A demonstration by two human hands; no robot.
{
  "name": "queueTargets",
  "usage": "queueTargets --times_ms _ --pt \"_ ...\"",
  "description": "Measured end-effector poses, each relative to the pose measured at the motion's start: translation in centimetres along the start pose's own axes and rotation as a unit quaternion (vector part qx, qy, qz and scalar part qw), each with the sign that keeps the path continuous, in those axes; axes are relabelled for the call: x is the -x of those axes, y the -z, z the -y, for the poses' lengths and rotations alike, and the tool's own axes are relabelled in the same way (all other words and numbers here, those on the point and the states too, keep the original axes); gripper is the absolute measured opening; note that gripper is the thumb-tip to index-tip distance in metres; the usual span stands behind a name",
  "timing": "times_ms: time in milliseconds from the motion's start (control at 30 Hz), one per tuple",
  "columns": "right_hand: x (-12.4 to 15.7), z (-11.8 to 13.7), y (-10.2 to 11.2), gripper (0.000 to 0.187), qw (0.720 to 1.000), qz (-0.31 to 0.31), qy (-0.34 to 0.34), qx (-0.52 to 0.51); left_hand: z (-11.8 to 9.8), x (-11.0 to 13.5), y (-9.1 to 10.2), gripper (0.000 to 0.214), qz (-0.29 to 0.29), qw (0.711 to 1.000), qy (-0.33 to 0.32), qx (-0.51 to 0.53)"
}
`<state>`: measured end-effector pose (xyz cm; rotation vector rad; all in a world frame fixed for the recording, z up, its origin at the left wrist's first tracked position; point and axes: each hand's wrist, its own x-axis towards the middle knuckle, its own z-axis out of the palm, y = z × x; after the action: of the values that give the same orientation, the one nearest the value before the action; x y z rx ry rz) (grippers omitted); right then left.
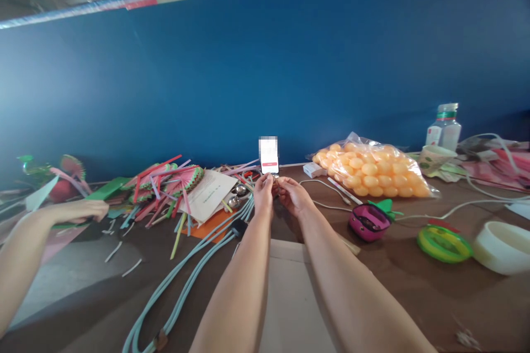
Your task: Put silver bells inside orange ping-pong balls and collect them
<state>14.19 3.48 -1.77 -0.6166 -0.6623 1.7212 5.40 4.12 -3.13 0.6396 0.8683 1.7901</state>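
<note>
The left hand (pixel 264 192) and right hand (pixel 291 194) meet, fingertips pinching a small thing (pixel 275 175) I can't make out; likely light, best nipped by its edges. Just beyond stands a phone (pixel 269 159), probably stiff, slick, breakable, best held by its sides.

Glossy clear plastic bag (pixel 353 140); shiny metallic balls (pixel 234 202); smooth panel (pixel 290 66)

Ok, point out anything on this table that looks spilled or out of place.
Thin white scraps lie scattered on the brown table near a co-worker's hand, like stray offcuts. Beside them, colored strips sprawl untidily. Nothing looks clearly damaged.
</note>
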Motion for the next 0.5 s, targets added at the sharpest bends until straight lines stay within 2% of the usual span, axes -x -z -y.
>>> queueTargets --times_ms 500 --pt "-0.31 -0.25 0.31 0.032 0.999 0.017 0.015 0.027 -0.02 -0.03 -0.03 0.041 -0.007 1.000 0.009 0.014"
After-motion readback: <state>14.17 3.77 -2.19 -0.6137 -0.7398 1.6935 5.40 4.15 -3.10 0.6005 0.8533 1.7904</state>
